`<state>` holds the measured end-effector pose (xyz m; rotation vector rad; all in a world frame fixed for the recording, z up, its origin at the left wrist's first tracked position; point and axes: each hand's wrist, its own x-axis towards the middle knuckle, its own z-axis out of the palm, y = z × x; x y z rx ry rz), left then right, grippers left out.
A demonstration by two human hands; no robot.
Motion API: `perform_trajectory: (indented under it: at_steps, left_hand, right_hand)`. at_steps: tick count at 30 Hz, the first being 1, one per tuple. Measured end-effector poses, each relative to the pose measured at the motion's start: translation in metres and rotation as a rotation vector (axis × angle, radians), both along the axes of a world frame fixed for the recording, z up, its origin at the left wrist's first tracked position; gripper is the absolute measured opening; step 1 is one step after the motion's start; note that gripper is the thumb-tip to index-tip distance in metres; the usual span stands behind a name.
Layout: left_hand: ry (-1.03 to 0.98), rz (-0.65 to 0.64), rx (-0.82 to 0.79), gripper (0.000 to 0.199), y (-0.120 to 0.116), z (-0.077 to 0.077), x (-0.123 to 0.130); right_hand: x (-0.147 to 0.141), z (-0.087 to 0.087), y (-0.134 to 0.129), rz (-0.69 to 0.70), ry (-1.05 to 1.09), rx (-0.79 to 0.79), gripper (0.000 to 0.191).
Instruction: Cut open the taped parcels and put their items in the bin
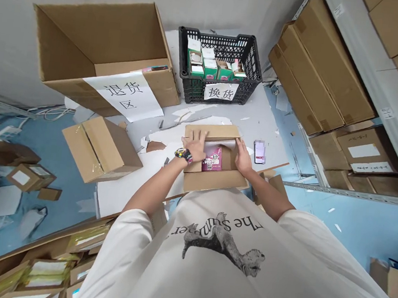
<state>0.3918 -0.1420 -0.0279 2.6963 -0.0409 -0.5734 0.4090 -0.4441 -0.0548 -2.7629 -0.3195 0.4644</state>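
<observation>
An opened cardboard box (215, 181) sits at the table's near edge, its flaps folded outward on the far and near sides. Inside lies a pink printed package (215, 159), with whitish paper or wrap along the far wall. My left hand (195, 147), with a patterned band on the wrist, is spread flat over the box's left flap. At the opposite end, my right hand (242, 159) grips the right side wall, fingers at its upper edge. To the right of that hand lies a phone (260, 152) with a lit screen.
A large open carton (106, 20) with a paper sign and a black crate (193, 89) of small green-white boxes stand at the back. A closed carton (94, 150) is left, near a cutter-like tool (165, 163). Shelves (371, 67) with cartons rise at right.
</observation>
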Motion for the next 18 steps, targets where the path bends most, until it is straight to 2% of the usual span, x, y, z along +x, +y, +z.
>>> perform_trajectory:
  at_steps: [2, 4, 7, 9, 13, 18]
  left_hand:
    - [0.012, -0.130, -0.091, 0.123, 0.025, 0.016, 0.002]
    - [0.019, -0.222, -0.113, 0.117, 0.055, 0.032, 0.001]
    - [-0.045, -0.302, 0.020, 0.115, 0.091, 0.049, -0.002]
    - [-0.118, -0.338, 0.088, 0.118, 0.103, 0.055, -0.005]
    - [-0.196, -0.378, 0.101, 0.117, 0.105, 0.049, -0.014]
    - [0.014, -0.471, 0.141, 0.120, 0.094, 0.020, -0.031]
  right_hand:
    - [0.000, -0.004, -0.003, -0.014, -0.006, 0.058, 0.102]
    - [0.000, -0.008, -0.006, -0.023, -0.003, 0.101, 0.098]
    - [0.000, -0.012, -0.007, -0.010, 0.001, 0.130, 0.096]
    - [0.001, -0.012, -0.008, -0.001, -0.008, 0.145, 0.095]
    - [-0.001, -0.008, -0.008, 0.011, -0.016, 0.124, 0.093]
    - [0.000, -0.003, -0.005, 0.026, -0.006, 0.094, 0.092]
